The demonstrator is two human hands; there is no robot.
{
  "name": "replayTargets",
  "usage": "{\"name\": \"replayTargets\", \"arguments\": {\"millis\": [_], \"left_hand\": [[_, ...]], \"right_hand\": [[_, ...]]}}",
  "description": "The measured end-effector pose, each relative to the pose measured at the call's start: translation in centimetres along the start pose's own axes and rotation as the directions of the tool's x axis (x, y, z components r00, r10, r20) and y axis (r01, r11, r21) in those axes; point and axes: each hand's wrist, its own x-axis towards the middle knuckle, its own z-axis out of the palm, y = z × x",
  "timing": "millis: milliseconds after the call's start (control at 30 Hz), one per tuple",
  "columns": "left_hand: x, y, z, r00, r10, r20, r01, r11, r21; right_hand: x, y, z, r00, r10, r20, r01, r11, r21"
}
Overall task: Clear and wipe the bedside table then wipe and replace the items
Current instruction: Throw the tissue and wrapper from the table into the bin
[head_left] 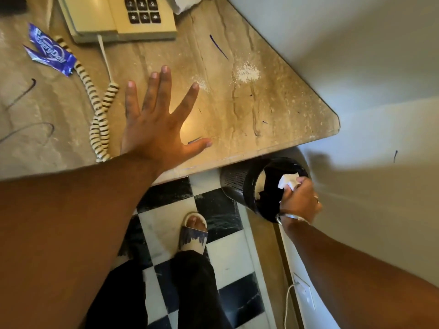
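My left hand (156, 124) lies flat with fingers spread on the beige marble bedside table (273, 119). White powder (245, 73) and blue pen marks (218, 46) soil the top. A cream telephone (114, 15) with a coiled cord (99, 110) sits at the back, and a torn blue wrapper (51, 52) lies left of the cord. Below the table's right corner, my right hand (300, 200) pinches a crumpled white tissue (288, 180) over the mouth of a black mesh bin (240, 184).
A white crumpled paper (185, 3) shows at the table's back edge. A pale wall (356, 55) runs along the right side. My sandalled foot (193, 230) stands on black and white floor tiles. A wall socket with a white cable (303, 290) sits low right.
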Motion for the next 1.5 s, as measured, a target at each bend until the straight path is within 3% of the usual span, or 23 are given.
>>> {"name": "replayTargets", "arguments": {"millis": [133, 267, 433, 567, 667, 800, 900, 1133, 1267, 1333, 1500], "left_hand": [[0.0, 0.1, 0.3, 1.000, 0.005, -0.025, -0.005, 1.000, 0.001], [0.0, 0.0, 0.1, 0.999, 0.022, -0.025, -0.022, 1.000, -0.015], [0.1, 0.1, -0.3, 1.000, 0.008, -0.002, -0.008, 1.000, -0.016], [-0.1, 0.0, -0.5, 1.000, -0.020, 0.015, 0.020, 1.000, 0.007], [-0.9, 1.4, 0.3, 0.997, -0.012, 0.080, 0.011, 1.000, 0.009], [-0.4, 0.8, -0.6, 0.998, -0.010, 0.063, 0.010, 1.000, -0.013], [-1.4, -0.2, -0.9, 0.999, -0.020, 0.027, 0.022, 0.998, -0.058], [-0.9, -0.6, -0.6, 0.998, -0.064, 0.029, 0.067, 0.994, -0.082], [-0.7, -0.9, -0.5, 0.997, -0.066, 0.042, 0.070, 0.994, -0.084], [-0.7, -0.8, -0.5, 0.996, -0.068, 0.049, 0.072, 0.994, -0.080], [-0.6, -0.8, -0.5, 0.997, -0.056, 0.046, 0.059, 0.996, -0.067]], "right_hand": [[2.2, 0.0, 3.3, 0.979, 0.128, 0.160, -0.104, 0.983, -0.150], [1.6, -0.1, 5.3, 0.918, 0.208, 0.336, -0.111, 0.952, -0.285], [-1.2, -1.9, 1.6, 0.978, 0.030, 0.206, 0.008, 0.984, -0.180], [-2.0, -5.6, -3.8, 0.979, -0.199, 0.034, 0.201, 0.977, -0.067], [-1.7, -8.3, -6.8, 0.938, -0.345, -0.027, 0.344, 0.938, -0.029], [1.6, -16.5, -10.6, 0.809, -0.579, -0.101, 0.579, 0.815, -0.028], [3.3, -23.2, -12.7, 0.708, -0.703, -0.067, 0.701, 0.711, -0.053], [7.1, -35.7, -13.6, 0.592, -0.801, -0.092, 0.804, 0.595, -0.007], [8.4, -37.6, -12.3, 0.529, -0.835, -0.152, 0.817, 0.550, -0.172], [8.9, -37.6, -11.4, 0.526, -0.834, -0.166, 0.821, 0.549, -0.156], [8.6, -35.9, -11.8, 0.579, -0.799, -0.166, 0.815, 0.574, 0.078]]}}
